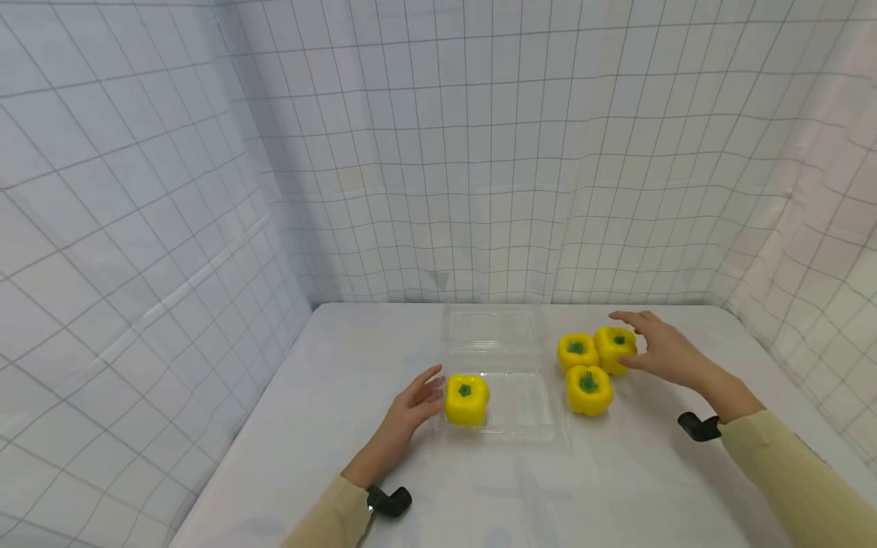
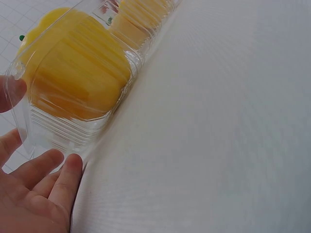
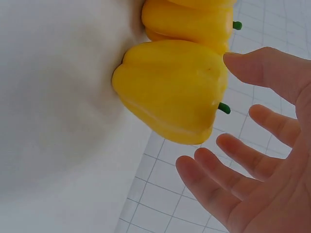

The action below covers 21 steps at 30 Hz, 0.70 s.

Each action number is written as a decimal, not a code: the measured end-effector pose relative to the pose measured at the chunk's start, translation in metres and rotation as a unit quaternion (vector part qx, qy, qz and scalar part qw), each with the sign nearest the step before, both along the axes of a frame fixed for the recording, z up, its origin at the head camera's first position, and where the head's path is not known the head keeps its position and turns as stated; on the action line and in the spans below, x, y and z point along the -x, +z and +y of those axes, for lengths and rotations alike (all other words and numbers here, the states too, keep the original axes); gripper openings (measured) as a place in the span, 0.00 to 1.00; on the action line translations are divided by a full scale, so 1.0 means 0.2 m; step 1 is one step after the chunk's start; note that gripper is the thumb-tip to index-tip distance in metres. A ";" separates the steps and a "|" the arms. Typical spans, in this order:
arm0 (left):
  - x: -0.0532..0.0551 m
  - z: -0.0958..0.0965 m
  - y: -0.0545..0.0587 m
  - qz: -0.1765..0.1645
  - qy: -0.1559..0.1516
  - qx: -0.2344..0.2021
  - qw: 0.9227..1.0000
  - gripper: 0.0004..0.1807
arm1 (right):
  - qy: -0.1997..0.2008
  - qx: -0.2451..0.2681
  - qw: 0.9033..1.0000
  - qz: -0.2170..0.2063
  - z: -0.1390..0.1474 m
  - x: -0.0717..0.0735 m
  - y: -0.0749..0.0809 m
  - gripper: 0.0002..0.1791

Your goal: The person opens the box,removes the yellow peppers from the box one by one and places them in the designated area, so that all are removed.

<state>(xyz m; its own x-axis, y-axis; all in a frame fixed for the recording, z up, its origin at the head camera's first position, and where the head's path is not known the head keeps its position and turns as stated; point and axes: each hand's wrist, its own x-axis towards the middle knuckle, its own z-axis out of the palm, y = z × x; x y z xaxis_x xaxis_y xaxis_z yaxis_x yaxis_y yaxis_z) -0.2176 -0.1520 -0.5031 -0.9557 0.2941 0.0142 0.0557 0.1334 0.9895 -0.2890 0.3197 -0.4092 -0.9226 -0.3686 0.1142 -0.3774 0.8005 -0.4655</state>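
Note:
A clear plastic clamshell container (image 1: 518, 403) lies with its lid (image 1: 493, 329) folded back, away from me. One yellow bell pepper (image 1: 467, 401) sits upright in its left part. At the container's left edge, my left hand (image 1: 406, 418) touches the plastic with fairly straight fingers and extended thumb. Three more yellow peppers stand grouped right of the container: a near one (image 1: 589, 391), a back-left one (image 1: 577, 352) and a back-right one (image 1: 616, 350). My right hand (image 1: 668, 352) is spread beside the back-right pepper, thumb close to it; contact is unclear.
A white table (image 1: 308, 411) carries everything. Gridded white sheets (image 1: 479, 190) hang behind it and along both sides. Each wrist wears a small black camera, on the left (image 1: 389, 501) and on the right (image 1: 699, 426).

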 end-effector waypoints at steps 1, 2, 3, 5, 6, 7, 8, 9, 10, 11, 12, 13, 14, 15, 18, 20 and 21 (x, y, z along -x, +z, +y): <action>0.00 0.00 0.00 0.001 -0.001 0.000 1.000 0.35 | 0.000 0.000 1.000 0.003 -0.01 -0.01 0.01 0.42; 0.00 0.00 0.00 0.001 -0.002 0.000 1.000 0.35 | 0.002 0.000 1.000 0.006 -0.01 -0.01 0.02 0.42; 0.00 0.00 0.01 0.001 -0.003 -0.001 1.000 0.35 | 0.003 -0.001 1.000 0.010 -0.02 -0.02 0.02 0.42; 0.00 0.00 0.01 0.000 -0.003 -0.001 1.000 0.35 | 0.007 0.000 1.000 0.018 -0.03 -0.03 0.04 0.42; 0.00 0.00 0.01 0.001 -0.004 -0.001 1.000 0.35 | 0.009 0.000 1.000 0.022 -0.03 -0.03 0.04 0.41; 0.00 0.00 0.01 -0.001 -0.004 -0.002 1.000 0.35 | 0.011 0.001 1.000 0.026 -0.04 -0.04 0.05 0.41; 0.00 0.00 0.00 -0.002 -0.004 -0.002 1.000 0.35 | 0.013 0.003 1.000 0.028 -0.05 -0.04 0.05 0.41; 0.00 0.00 0.00 -0.001 -0.004 -0.002 1.000 0.35 | 0.014 0.003 0.999 0.031 -0.05 -0.05 0.06 0.41; 0.00 -0.01 0.00 -0.001 -0.004 -0.002 1.000 0.35 | 0.015 0.004 0.999 0.033 -0.06 -0.05 0.06 0.41; 0.00 -0.01 0.00 0.000 -0.005 -0.002 1.000 0.35 | 0.015 0.003 0.999 0.035 -0.07 -0.05 0.06 0.41; 0.00 -0.01 0.00 -0.001 -0.005 -0.003 1.000 0.35 | 0.015 0.003 0.999 0.038 -0.07 -0.06 0.07 0.40; 0.01 -0.01 -0.01 -0.002 -0.005 -0.003 1.000 0.35 | 0.015 0.002 0.999 0.041 -0.08 -0.06 0.07 0.40; 0.01 -0.01 -0.01 -0.002 -0.005 -0.003 1.000 0.35 | 0.015 0.000 0.999 0.043 -0.08 -0.06 0.07 0.40; 0.01 -0.01 -0.01 -0.002 -0.006 -0.003 1.000 0.36 | 0.015 -0.001 0.999 0.045 -0.09 -0.07 0.07 0.40; 0.01 -0.01 -0.01 -0.004 -0.008 -0.003 1.000 0.36 | 0.014 -0.001 0.999 0.050 -0.11 -0.08 0.08 0.39; 0.00 -0.01 -0.01 -0.002 -0.009 -0.003 1.000 0.36 | 0.014 0.003 0.999 0.051 -0.12 -0.09 0.10 0.39; 0.00 -0.01 -0.01 0.000 -0.009 -0.002 1.000 0.36 | 0.013 0.007 0.999 0.051 -0.13 -0.10 0.11 0.39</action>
<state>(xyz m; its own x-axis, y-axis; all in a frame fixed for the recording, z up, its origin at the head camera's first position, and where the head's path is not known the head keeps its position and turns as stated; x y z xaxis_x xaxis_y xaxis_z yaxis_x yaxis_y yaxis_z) -0.2183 -0.1538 -0.5050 -0.9503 0.3111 0.0144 0.0571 0.1284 0.9901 -0.2700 0.2929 -0.3879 -0.8956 -0.3906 0.2128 -0.4448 0.7837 -0.4336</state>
